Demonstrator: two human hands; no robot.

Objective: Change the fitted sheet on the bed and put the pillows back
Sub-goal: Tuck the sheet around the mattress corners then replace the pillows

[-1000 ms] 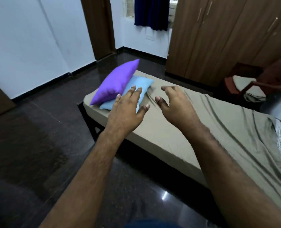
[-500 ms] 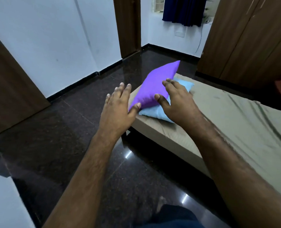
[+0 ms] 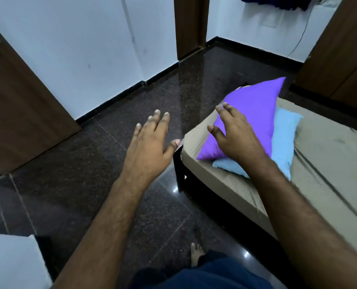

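We look down into a bedroom with a dark polished stone floor [image 3: 90, 155] and white walls [image 3: 85, 38] edged by a black skirting. A brown door [image 3: 16, 113] stands at the left, and brown wardrobe panels [image 3: 344, 65] fill the upper right.

The bed [image 3: 225, 184] runs in from the right, with its near corner toward the middle of the view. A beige fitted sheet [image 3: 327, 163] covers the mattress, lying in long creases further along. At the end of the bed near that corner sit two pillows. A light blue pillow [image 3: 284, 142] lies flat on the sheet, and a purple pillow [image 3: 254, 115] leans on top of it, tilted, with one corner pointing up and away from us.

Our right hand [image 3: 236, 138] reaches over the purple pillow, palm down, fingers straight and slightly spread; whether it touches the fabric we cannot tell. Our left hand [image 3: 150, 140] hovers over the floor just beside the corner of the bed, palm down, fingers straight and apart, holding nothing, with its thumb close to the bed's dark frame [image 3: 178, 163].

At the bottom edge we see dark blue clothing [image 3: 194, 276] and a bare foot [image 3: 196, 253] on the floor. A white surface [image 3: 10, 261] shows in the lower left corner.
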